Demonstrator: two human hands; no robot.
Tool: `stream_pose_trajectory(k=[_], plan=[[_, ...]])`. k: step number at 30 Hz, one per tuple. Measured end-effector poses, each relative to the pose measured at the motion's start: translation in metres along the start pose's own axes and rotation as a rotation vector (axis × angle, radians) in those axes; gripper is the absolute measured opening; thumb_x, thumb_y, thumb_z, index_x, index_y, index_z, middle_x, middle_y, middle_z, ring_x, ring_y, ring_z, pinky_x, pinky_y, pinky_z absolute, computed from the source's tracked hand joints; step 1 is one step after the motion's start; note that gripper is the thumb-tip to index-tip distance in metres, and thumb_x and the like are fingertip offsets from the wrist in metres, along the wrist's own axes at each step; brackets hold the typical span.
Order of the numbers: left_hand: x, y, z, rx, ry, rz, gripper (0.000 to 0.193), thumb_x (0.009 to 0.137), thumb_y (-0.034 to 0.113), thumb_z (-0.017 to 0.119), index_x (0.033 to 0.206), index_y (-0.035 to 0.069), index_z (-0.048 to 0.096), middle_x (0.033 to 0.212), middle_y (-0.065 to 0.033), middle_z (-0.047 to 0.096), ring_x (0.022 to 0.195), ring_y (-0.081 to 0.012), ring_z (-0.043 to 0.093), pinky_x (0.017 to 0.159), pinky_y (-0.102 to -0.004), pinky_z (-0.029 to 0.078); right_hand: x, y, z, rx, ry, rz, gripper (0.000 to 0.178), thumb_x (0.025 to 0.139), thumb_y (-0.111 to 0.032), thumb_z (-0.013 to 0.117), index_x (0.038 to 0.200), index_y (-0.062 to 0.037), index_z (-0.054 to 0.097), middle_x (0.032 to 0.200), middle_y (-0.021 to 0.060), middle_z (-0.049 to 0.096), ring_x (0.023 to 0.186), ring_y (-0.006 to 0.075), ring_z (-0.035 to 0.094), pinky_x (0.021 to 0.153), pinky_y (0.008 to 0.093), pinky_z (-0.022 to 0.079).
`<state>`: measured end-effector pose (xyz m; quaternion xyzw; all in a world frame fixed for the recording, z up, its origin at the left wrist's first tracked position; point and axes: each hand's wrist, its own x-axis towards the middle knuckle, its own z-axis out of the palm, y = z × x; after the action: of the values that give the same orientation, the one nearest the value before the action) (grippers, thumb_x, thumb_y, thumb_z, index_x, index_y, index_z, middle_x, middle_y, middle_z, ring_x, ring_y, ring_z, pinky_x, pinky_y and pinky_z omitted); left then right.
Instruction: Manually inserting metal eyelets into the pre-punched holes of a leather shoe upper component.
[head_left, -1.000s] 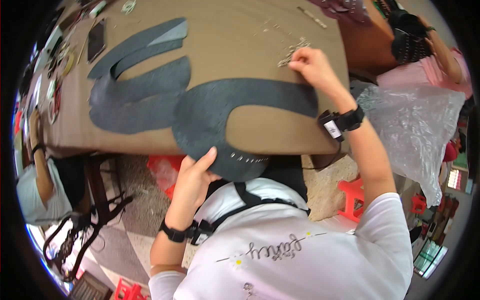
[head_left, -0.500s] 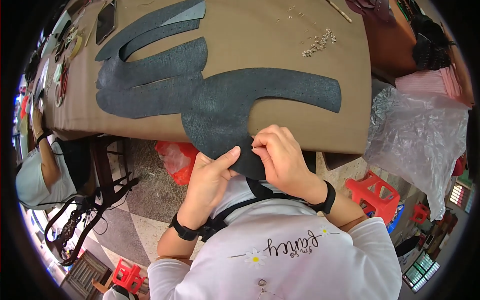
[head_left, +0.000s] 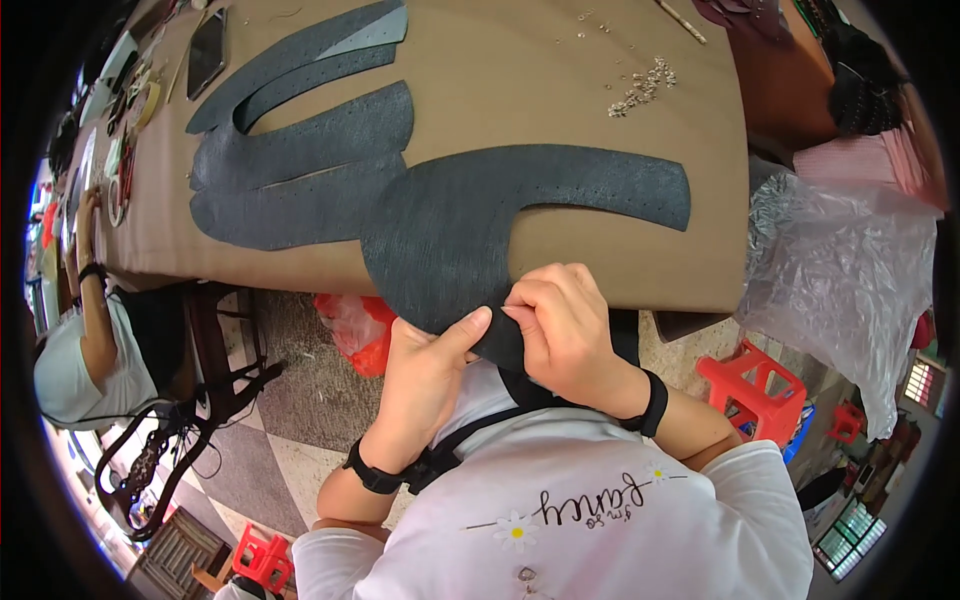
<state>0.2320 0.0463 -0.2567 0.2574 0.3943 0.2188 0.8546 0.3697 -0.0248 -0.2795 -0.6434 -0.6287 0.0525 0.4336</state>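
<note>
- Between the two hands, and touching both, lies the near end of the curved dark piece (head_left: 440,235), a flat, leather-like sheet that overhangs the edge of the table (head_left: 560,100).
- Away from the hands its long axis runs forward, then bends rightward, so that the far arm lies flat ahead of the right hand and reaches off to its right.
- Left hand (head_left: 415,375): grasping that near end, thumb pressed on top, the other fingers mostly hidden.
- Right hand (head_left: 565,335): just beside the left thumb, thumb and forefinger pinched together at the sheet, remaining fingers curled; whatever sits between the tips is too small to tell.
- Both hands are equally close to the gripped end, but the right is nearer to the small metallic bits (head_left: 645,90), well apart from it, ahead and to its right.
</note>
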Motion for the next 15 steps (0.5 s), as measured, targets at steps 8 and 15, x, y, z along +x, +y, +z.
stream_pose_trajectory(k=[8,15], plan=[[-0.008,-0.001,0.010,0.409,0.096,0.261,0.025,0.084,-0.005,0.057,0.108,-0.004,0.061,0.106,-0.0056,0.063,0.096,-0.0126,0.057,0.086,-0.0261,0.045,0.005,-0.004,-0.010,0.060,-0.162,0.207,0.015,0.071,-0.001,0.065,0.079,-0.0006,0.052,0.084,0.0133,0.052,0.071,0.0315,0.049,0.063,0.0386,0.040],[-0.001,-0.004,0.013,0.231,0.145,0.287,0.035,0.077,-0.009,0.062,0.111,-0.003,0.057,0.108,-0.0085,0.062,0.098,-0.0163,0.059,0.090,-0.0294,0.045,0.015,-0.002,-0.003,0.136,-0.125,0.157,0.017,0.074,0.000,0.063,0.082,0.0002,0.048,0.081,0.0134,0.047,0.066,0.0315,0.046,0.060,0.0386,0.038]])
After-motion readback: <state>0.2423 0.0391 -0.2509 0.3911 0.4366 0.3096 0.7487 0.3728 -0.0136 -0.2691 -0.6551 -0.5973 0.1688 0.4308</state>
